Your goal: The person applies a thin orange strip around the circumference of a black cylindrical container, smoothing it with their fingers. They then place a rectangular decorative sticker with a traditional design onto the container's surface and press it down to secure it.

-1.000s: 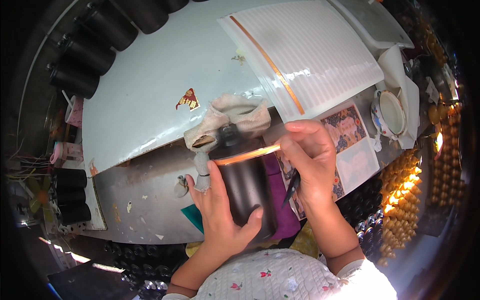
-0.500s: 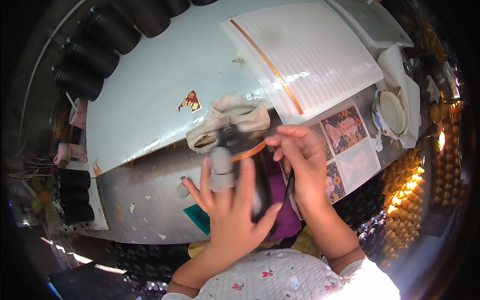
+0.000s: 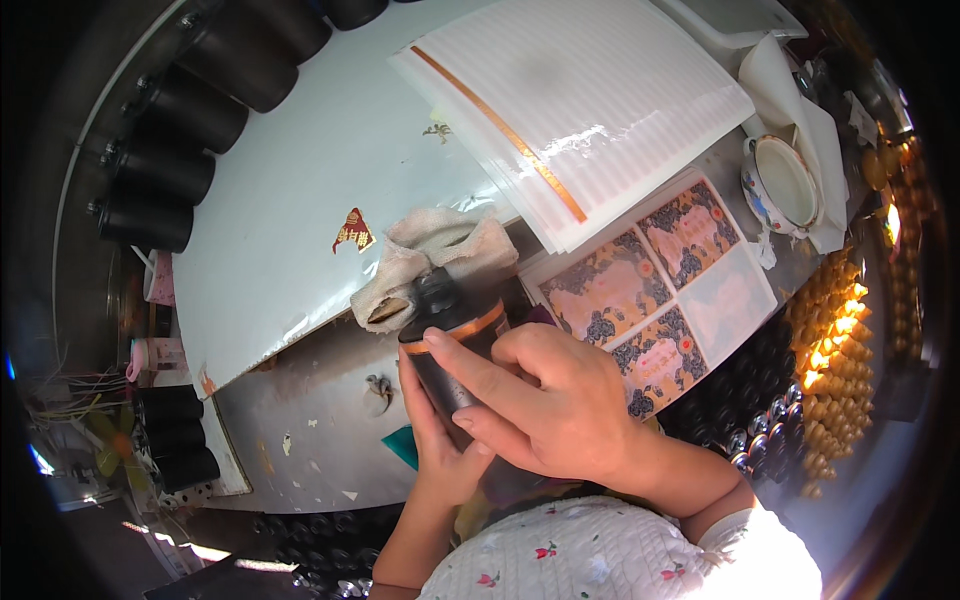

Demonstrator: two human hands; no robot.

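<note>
A black bottle [image 3: 445, 385] with a short dark neck leans its top toward a crumpled beige cloth [image 3: 440, 240]. Around its shoulder runs a shiny orange strip [image 3: 470, 329]. My left hand [image 3: 445, 465] is closed round the bottle's left side and underside, its fingers partly hidden. From the right, my right hand [image 3: 565, 405] lies over the bottle. Its index fingertip presses on the strip's left part, the thumb rests lower on the bottle's side, and the other fingers are curled, with whatever is under them hidden.
Striped white sheets [image 3: 590, 110] with one orange strip lie at the back right, beside patterned label sheets [image 3: 600, 290]. An enamel cup [image 3: 785, 185] stands farther right. Black bottles [image 3: 165, 170] line the left edge. A red-and-gold sticker [image 3: 353, 232] lies on the pale board [image 3: 290, 190].
My left hand has moved from over the bottle to around its left side. My right hand has left the strip's right end and come across the bottle; the strip now lies against the shoulder.
</note>
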